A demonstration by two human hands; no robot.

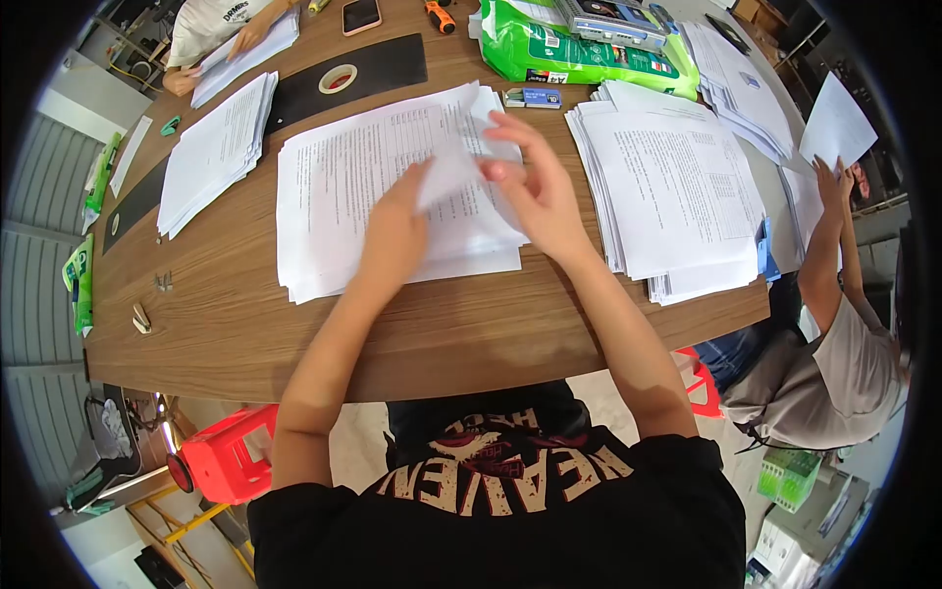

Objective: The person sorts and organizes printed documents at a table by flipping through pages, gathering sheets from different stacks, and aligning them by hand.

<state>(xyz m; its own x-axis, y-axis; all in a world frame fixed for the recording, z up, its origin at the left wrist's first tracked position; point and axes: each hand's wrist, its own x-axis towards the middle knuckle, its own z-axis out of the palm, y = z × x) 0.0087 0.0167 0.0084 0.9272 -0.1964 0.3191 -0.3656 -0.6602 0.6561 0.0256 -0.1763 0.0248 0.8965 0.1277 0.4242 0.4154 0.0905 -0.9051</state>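
- Table (226,339): brown, with streaky darker wood grain
- Middle stack (329,211): white pages, rows of dark print, a ruled grid
- Sheet (449,177) between the hands: white, blurred
- Right stack (677,187) and left stack (214,147): white, dark lines of print
- Mat (397,64): black
- Tape roll (323,81): cream and tan
- Packet (628,74): bright green, white patches
- Small box (538,98): blue and pale grey
- Phone (361,15): dark screen, pinkish edge
- Tool (440,17): orange and black
- Wearer's shirt (491,545): black, cream lettering, reddish touches
- Stool (231,461): red
- Co-worker's shirt (854,383): greyish beige
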